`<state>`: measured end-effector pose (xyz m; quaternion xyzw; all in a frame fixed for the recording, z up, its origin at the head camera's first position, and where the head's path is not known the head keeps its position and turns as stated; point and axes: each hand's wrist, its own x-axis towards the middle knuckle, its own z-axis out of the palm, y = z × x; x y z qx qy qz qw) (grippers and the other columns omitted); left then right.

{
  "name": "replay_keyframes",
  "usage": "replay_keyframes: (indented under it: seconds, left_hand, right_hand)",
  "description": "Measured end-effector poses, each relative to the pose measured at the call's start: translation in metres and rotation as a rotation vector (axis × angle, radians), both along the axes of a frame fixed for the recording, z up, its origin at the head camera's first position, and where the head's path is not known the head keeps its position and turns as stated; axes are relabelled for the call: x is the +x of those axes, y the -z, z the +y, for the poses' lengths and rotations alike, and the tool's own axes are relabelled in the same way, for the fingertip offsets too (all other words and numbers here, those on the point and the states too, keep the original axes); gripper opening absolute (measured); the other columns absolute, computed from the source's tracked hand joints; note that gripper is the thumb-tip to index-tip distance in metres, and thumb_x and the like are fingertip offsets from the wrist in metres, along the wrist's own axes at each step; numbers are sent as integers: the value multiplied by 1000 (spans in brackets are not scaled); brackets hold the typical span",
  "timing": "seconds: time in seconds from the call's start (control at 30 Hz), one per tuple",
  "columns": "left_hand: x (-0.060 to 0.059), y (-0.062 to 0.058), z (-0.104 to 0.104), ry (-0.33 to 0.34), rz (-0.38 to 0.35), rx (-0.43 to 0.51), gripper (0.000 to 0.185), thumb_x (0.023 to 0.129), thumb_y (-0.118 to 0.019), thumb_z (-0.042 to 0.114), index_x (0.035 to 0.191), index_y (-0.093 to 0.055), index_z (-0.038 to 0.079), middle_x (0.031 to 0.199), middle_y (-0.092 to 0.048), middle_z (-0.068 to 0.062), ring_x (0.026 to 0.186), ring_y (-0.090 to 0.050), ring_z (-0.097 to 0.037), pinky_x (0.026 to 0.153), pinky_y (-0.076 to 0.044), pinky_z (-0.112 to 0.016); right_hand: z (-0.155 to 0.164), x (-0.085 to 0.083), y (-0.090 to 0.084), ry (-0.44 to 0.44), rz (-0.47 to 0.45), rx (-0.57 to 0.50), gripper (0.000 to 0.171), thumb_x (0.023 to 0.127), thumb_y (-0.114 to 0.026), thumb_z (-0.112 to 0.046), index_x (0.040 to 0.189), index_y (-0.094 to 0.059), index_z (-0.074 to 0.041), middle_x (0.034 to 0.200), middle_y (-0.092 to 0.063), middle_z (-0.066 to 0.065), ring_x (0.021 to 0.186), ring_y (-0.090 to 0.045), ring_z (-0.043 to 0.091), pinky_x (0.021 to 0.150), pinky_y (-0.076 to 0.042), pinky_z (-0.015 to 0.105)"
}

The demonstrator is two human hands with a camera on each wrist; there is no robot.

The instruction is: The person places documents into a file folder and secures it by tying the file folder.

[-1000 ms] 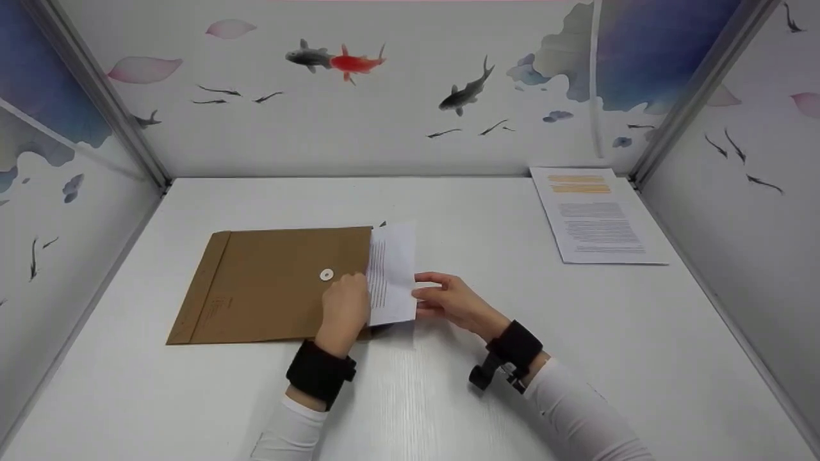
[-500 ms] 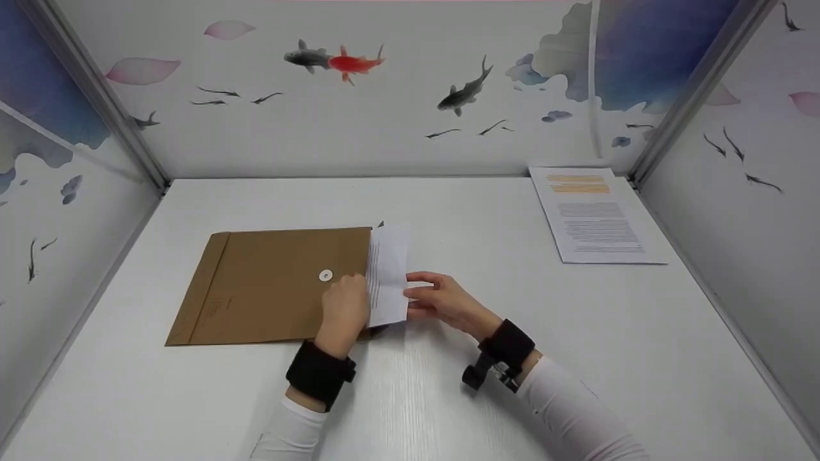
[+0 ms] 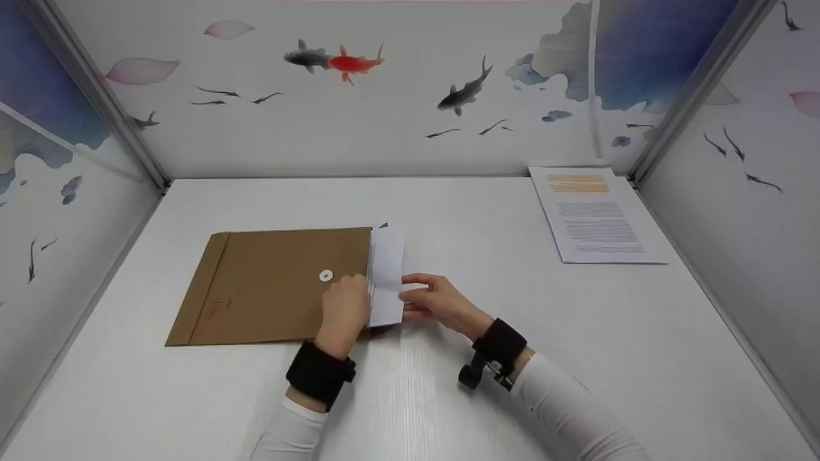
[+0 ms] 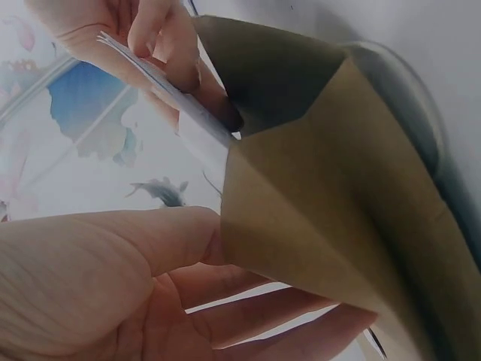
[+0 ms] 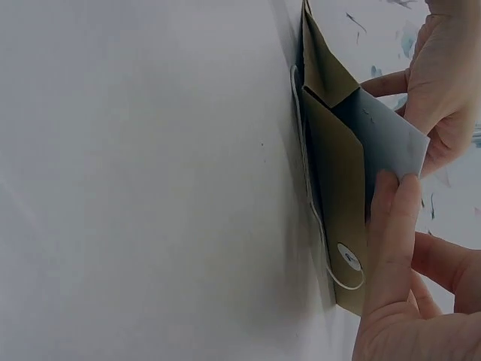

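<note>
Lying at the desk's [image 3: 410, 416] nine o'clock side, the brown envelope [image 3: 275, 285] is long from nine to three, its open mouth facing three. The left hand [image 3: 344, 307] pinches the mouth's edge. The right hand [image 3: 442, 304] pinches the white papers [image 3: 387, 275] poking out toward three o'clock.

Envelope [image 3: 275, 285] bars left; passage between right hand [image 3: 445, 304] and paper stack [image 3: 599, 218]

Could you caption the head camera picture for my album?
Left hand grips a brown envelope while the right hand holds white papers partly tucked inside.
</note>
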<state>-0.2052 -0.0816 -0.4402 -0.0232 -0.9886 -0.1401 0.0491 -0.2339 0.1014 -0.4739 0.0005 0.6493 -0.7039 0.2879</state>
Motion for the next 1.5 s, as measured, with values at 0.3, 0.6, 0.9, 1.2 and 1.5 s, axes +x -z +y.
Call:
replay_keyframes:
  seconds: [0.3, 0.6, 0.9, 1.2, 1.5]
  left_hand:
    - [-1, 1, 0, -3, -6, 4, 9, 93, -65, 1, 87, -68, -4, 86, -73, -22, 80, -74, -41, 63, -60, -50]
    - [-1, 0, 0, -4, -27, -14, 10, 95, -63, 2, 89, -69, -5, 87, -73, -22, 81, -74, -40, 65, -61, -49]
    - [-2, -1, 0, -2, -18, -18, 9, 94, -66, 3, 90, -70, -5, 86, -73, -22, 81, -74, -39, 65, -61, -49]
    - [-3, 1, -1, -3, 8, 9, 10, 93, -65, 1, 85, -69, -3, 84, -72, -21, 77, -74, -40, 61, -59, -50]
    - [-2, 1, 0, -2, 5, 5, 9, 93, -65, 1, 86, -70, -4, 85, -73, -22, 79, -74, -40, 63, -60, -50]
  right_hand:
    - [-1, -3, 6, -5, 18, 53, 46, 98, -59, 1, 143, -48, 8, 83, -65, -3, 69, -65, 4, 70, -60, 18]
    - [-4, -9, 7, -26, -11, 85, 48, 99, -58, 0, 145, -47, 6, 84, -63, -1, 69, -63, 5, 68, -59, 18]
    - [-11, -17, 8, -25, -17, 127, 47, 98, -59, 1, 143, -49, 5, 79, -64, -1, 63, -65, 4, 61, -58, 17]
    - [-19, -21, 9, -30, -7, 147, 40, 95, -60, 4, 135, -53, 5, 81, -63, 2, 65, -66, 5, 60, -58, 17]
    - [-27, -22, 6, -50, 10, 178, 33, 95, -59, 5, 129, -56, 4, 81, -62, 3, 65, -65, 6, 60, -57, 17]
